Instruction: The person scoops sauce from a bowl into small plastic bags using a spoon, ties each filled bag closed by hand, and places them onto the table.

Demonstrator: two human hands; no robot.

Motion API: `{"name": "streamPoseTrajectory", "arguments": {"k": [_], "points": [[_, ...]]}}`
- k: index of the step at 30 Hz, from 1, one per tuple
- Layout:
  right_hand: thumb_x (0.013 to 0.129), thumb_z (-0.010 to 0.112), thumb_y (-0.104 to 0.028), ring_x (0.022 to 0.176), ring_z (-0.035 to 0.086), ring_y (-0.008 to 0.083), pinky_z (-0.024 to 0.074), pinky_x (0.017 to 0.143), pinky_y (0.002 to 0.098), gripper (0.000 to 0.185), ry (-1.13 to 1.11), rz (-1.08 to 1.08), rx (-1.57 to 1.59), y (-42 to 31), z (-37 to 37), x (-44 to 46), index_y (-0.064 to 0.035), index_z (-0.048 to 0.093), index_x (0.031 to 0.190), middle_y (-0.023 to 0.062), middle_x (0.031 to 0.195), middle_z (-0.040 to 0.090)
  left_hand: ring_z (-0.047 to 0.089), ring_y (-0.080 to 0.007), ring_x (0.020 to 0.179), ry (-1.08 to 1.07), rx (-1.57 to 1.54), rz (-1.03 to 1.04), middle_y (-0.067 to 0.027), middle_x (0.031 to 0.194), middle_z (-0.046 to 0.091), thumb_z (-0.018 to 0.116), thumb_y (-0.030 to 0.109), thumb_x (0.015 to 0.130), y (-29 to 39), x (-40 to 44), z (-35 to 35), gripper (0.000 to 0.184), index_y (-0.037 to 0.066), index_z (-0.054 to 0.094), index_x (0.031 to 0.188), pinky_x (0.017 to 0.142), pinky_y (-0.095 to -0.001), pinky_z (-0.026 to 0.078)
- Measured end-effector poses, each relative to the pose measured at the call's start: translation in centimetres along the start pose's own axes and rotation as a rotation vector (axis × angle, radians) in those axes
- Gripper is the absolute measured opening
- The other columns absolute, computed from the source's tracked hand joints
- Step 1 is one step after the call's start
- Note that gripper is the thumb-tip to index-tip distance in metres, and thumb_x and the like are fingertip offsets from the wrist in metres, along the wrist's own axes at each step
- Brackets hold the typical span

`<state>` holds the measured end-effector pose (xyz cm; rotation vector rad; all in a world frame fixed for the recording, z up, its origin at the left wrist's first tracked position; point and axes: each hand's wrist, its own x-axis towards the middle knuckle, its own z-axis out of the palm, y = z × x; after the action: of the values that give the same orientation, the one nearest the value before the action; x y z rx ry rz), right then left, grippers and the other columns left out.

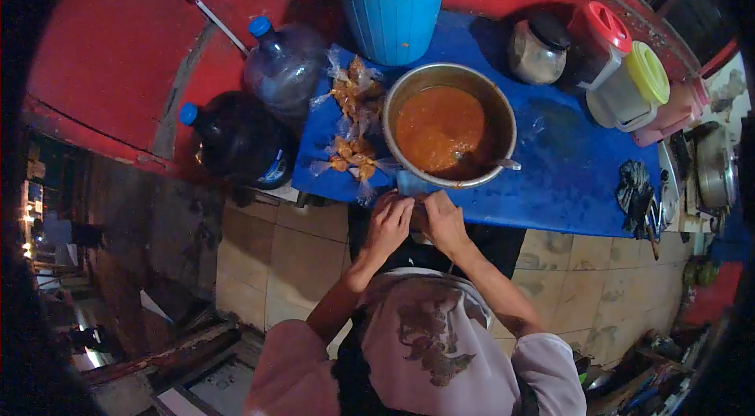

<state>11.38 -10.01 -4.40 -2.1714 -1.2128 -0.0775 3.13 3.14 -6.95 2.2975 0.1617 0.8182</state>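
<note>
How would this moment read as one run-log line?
left hand, right hand: together before pot | grip: unclear | pot: orange sauce, utensil | bags: filled, left of pot

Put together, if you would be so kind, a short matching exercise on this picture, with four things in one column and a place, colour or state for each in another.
Column one
1. Metal pot
2. Knotted plastic bags
3. Lidded bucket
4. Left hand

Column two
A. Blue, at the far side of the table
B. Close beside the right hand
C. Uncovered, with orange-red sauce inside
D. Clustered to the left of the pot

Right pairs: 1-C, 2-D, 3-A, 4-B.
</note>
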Motion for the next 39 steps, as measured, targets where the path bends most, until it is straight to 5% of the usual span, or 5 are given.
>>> {"name": "streamPoseTrajectory", "arguments": {"k": [13, 16, 21, 26, 39], "points": [[0.070, 0.064, -0.003, 0.078, 0.065, 0.0276, 0.0527, 0.063, 0.0355, 0.024, 0.283, -0.125, 0.122, 0.2, -0.3, -1.7, -0.0028, 0.058, 0.093, 0.0146, 0.091, 0.066, 0.059, -0.0233, 0.100, -0.105, 0.115, 0.062, -0.0067, 0.096, 0.064, 0.064, 0.003, 0.073, -1.3, 1.2, -0.5, 0.017, 0.006, 0.064, 0.090, 0.099, -0.0465, 0.036], [0.091, 0.053, -0.007, 0.071, 0.061, 0.0098, 0.0474, 0.057, 0.0260, 0.011, 0.372, 0.319, 0.953, -3.1, -2.5, -2.3, -0.0013, 0.055, 0.082, 0.0079, 0.075, 0.065, 0.058, -0.0246, 0.105, -0.122, 0.104, 0.054, -0.0086, 0.104, 0.064, 0.060, 0.000, 0.075, -1.3, 0.8, -0.4, 0.022, 0.003, 0.064, 0.097, 0.101, -0.0468, 0.034], [0.089, 0.059, -0.012, 0.047, 0.048, 0.0063, 0.0381, 0.044, 0.0245, 0.014, 0.158, 0.357, 0.635, -2.8, -3.8, -2.2, -0.0011, 0.057, 0.081, 0.0027, 0.054, 0.055, 0.055, -0.0187, 0.114, -0.120, -0.802, -0.503, -0.0122, 0.114, 0.062, 0.059, 0.005, 0.084, 5.1, 0.7, -3.7, 0.027, -0.002, 0.059, 0.110, 0.100, -0.0391, 0.037], [0.083, 0.068, -0.015, 0.057, 0.059, 0.0128, 0.0463, 0.052, 0.0300, 0.016, 0.002, 0.445, 0.594, -2.2, -4.5, -2.0, -0.0002, 0.062, 0.084, 0.0086, 0.065, 0.061, 0.062, -0.0100, 0.062, -0.098, -0.619, -0.634, -0.0064, 0.072, 0.066, 0.064, 0.003, 0.083, 4.2, -1.3, -2.8, 0.008, -0.003, 0.065, 0.088, 0.059, -0.0251, 0.051], [0.086, 0.065, -0.009, 0.059, 0.061, 0.0141, 0.0522, 0.055, 0.0260, 0.014, 0.143, 0.920, 1.210, 1.1, -5.5, -3.1, 0.0053, 0.064, 0.089, 0.0092, 0.073, 0.065, 0.050, -0.0051, 0.053, 0.188, -0.519, -0.737, -0.0015, 0.062, 0.058, 0.062, 0.008, 0.087, 2.8, -0.4, -4.6, 0.013, -0.001, 0.062, 0.079, 0.049, -0.0220, 0.041]]}}
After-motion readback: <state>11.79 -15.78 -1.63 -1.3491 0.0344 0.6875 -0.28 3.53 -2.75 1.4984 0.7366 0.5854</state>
